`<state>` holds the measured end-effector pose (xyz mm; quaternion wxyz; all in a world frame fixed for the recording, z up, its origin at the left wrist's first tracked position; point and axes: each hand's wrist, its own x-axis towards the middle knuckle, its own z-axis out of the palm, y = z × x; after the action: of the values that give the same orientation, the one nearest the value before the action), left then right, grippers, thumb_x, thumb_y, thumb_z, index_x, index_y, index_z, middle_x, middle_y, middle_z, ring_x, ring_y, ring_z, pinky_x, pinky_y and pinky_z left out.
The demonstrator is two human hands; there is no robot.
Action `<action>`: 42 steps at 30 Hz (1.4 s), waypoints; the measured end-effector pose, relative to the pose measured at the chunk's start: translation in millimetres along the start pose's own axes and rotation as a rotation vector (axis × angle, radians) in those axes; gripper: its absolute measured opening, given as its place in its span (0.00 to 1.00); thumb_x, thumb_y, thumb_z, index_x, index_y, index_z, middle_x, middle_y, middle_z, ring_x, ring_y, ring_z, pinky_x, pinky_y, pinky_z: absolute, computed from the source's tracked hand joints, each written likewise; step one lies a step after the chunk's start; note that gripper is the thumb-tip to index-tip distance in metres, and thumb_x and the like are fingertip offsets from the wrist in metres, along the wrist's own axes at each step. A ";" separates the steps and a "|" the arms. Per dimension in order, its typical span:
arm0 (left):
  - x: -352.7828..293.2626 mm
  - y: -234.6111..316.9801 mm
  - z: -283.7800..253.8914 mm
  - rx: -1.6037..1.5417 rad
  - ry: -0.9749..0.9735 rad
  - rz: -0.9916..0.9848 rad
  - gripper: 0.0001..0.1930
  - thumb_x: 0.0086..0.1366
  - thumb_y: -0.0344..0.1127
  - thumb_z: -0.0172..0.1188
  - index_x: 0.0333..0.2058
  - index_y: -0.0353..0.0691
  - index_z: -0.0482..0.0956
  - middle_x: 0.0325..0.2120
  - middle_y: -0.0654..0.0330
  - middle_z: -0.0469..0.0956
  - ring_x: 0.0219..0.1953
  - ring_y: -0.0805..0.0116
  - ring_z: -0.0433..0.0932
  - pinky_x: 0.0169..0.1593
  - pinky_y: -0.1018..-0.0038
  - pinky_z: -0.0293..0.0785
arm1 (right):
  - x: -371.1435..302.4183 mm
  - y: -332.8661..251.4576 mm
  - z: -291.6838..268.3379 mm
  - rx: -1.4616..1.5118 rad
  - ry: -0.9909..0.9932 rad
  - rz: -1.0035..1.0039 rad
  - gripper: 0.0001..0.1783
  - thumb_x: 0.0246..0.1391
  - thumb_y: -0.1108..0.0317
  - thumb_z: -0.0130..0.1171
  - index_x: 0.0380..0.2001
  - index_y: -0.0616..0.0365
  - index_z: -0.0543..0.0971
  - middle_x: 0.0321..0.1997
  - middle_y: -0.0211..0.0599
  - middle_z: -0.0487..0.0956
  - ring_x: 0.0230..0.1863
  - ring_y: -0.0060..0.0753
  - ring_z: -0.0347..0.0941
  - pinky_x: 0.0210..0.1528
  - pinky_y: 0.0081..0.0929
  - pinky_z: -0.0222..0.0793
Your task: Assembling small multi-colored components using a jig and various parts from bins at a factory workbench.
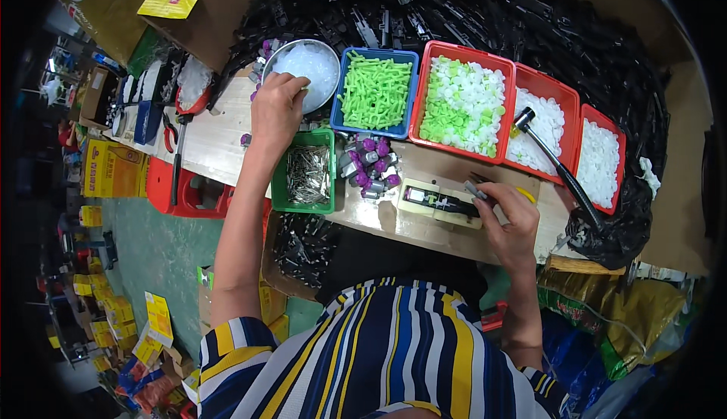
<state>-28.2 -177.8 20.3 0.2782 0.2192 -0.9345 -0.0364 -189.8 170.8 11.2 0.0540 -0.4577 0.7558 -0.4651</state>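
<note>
Nearest to me is my own striped shirt [394, 351], blue, yellow and white, with both forearms rising from it toward the desk [219, 135]. My right hand [506, 214] sits at the near edge of the desk, fingers curled narrowly around a small grey part [475, 189] that I press against the right end of a pale block fixture [439, 203] with a dark piece lying in its slot. Just left of the fixture lies a loose heap of purple-and-grey caps [369, 165], and beside that a green tray of thin metal pins [307, 173]. My left hand [277, 108] reaches farther out, past the green tray, its fingers bent down over the rim of a round metal bowl [307, 67] of clear white bits; I cannot tell whether it has already pinched anything. To the right of the bowl runs a row of bins: a blue bin of green plastic pegs [376, 92], a red bin of mixed white and light-green pieces [463, 103], then two more red bins of white pieces [572, 135], with a black-handled mallet [556, 165] lying slanted across them. Beyond the bins a great pile of black plastic parts [485, 17] fills the back.
</note>
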 end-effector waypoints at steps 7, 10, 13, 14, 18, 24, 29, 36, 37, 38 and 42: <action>5.5 -5.2 -13.5 -0.065 0.102 0.024 0.09 0.52 0.21 0.65 0.34 0.34 0.83 0.30 0.54 0.81 0.37 0.54 0.77 0.42 0.65 0.73 | 7.0 -5.5 -2.3 -0.023 0.020 -0.034 0.11 0.48 0.82 0.65 0.38 0.65 0.81 0.33 0.41 0.82 0.30 0.31 0.78 0.33 0.26 0.72; 2.2 -7.9 -9.5 -0.064 0.087 0.032 0.09 0.52 0.21 0.65 0.34 0.34 0.83 0.30 0.54 0.81 0.37 0.54 0.77 0.42 0.65 0.73 | 9.5 -10.9 -1.5 -0.047 0.008 -0.060 0.12 0.48 0.81 0.66 0.38 0.65 0.81 0.32 0.41 0.82 0.30 0.31 0.78 0.34 0.25 0.72; -2.1 -10.8 -0.8 -0.057 -0.005 0.016 0.08 0.52 0.20 0.65 0.33 0.34 0.83 0.29 0.54 0.80 0.38 0.54 0.77 0.42 0.64 0.74 | 7.5 -16.9 -2.1 -0.078 -0.010 -0.070 0.11 0.49 0.81 0.66 0.38 0.65 0.81 0.32 0.40 0.82 0.30 0.31 0.78 0.34 0.25 0.72; -1.8 -10.3 -2.4 -0.057 -0.002 0.018 0.08 0.52 0.20 0.65 0.33 0.34 0.83 0.29 0.54 0.80 0.38 0.54 0.77 0.42 0.64 0.74 | 8.0 -17.7 -2.9 -0.087 -0.012 -0.078 0.11 0.49 0.81 0.66 0.38 0.65 0.81 0.32 0.40 0.82 0.30 0.31 0.78 0.33 0.25 0.72; -0.7 0.6 -23.7 -0.091 0.126 0.012 0.09 0.52 0.21 0.65 0.33 0.36 0.84 0.29 0.55 0.81 0.36 0.57 0.77 0.41 0.65 0.74 | 5.8 -14.2 -5.1 -0.063 0.018 -0.070 0.11 0.49 0.81 0.66 0.38 0.65 0.81 0.32 0.40 0.82 0.29 0.30 0.78 0.33 0.25 0.72; -22.6 59.2 -42.4 -0.816 0.139 -0.398 0.11 0.57 0.23 0.69 0.40 0.32 0.85 0.32 0.60 0.83 0.35 0.75 0.78 0.41 0.78 0.73 | 21.4 -29.8 7.5 0.032 0.022 -0.064 0.11 0.50 0.81 0.66 0.38 0.65 0.81 0.31 0.40 0.81 0.29 0.29 0.78 0.33 0.24 0.73; -41.4 116.8 -35.3 -1.177 -0.015 -0.527 0.12 0.58 0.23 0.69 0.42 0.31 0.84 0.32 0.63 0.82 0.33 0.80 0.76 0.38 0.82 0.73 | 33.4 -36.9 17.2 0.138 0.020 -0.193 0.11 0.48 0.81 0.67 0.38 0.64 0.81 0.31 0.39 0.80 0.29 0.28 0.78 0.30 0.22 0.73; -46.5 142.4 -32.1 -1.280 -0.148 -0.559 0.12 0.59 0.23 0.68 0.42 0.31 0.84 0.31 0.63 0.81 0.32 0.82 0.76 0.36 0.85 0.71 | 31.4 -35.1 15.1 0.095 0.032 -0.245 0.12 0.48 0.81 0.67 0.38 0.64 0.82 0.31 0.39 0.81 0.29 0.30 0.79 0.29 0.24 0.73; -46.8 143.6 -31.5 -1.291 -0.153 -0.531 0.12 0.59 0.23 0.68 0.42 0.31 0.84 0.31 0.63 0.81 0.32 0.82 0.76 0.36 0.85 0.71 | 30.5 -35.8 14.7 0.091 0.028 -0.243 0.12 0.48 0.81 0.67 0.38 0.63 0.82 0.31 0.39 0.81 0.28 0.30 0.79 0.29 0.24 0.73; -46.7 144.7 -30.2 -1.306 -0.160 -0.501 0.11 0.59 0.23 0.68 0.42 0.32 0.84 0.31 0.63 0.81 0.32 0.82 0.76 0.36 0.85 0.71 | 29.8 -35.7 13.7 0.083 0.025 -0.240 0.12 0.48 0.81 0.67 0.38 0.63 0.82 0.31 0.39 0.81 0.28 0.30 0.79 0.29 0.24 0.73; -49.2 141.2 -28.1 -1.289 -0.171 -0.455 0.11 0.59 0.24 0.69 0.42 0.32 0.84 0.30 0.63 0.81 0.32 0.82 0.76 0.36 0.85 0.72 | 28.8 -33.9 16.7 0.080 0.040 -0.269 0.13 0.47 0.80 0.68 0.38 0.62 0.82 0.31 0.39 0.81 0.29 0.34 0.79 0.29 0.27 0.73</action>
<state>-31.3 -27.9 46.1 0.2636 0.1971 -0.6757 -0.6596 -176.2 133.5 37.2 -0.0058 -0.5432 0.6694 -0.5068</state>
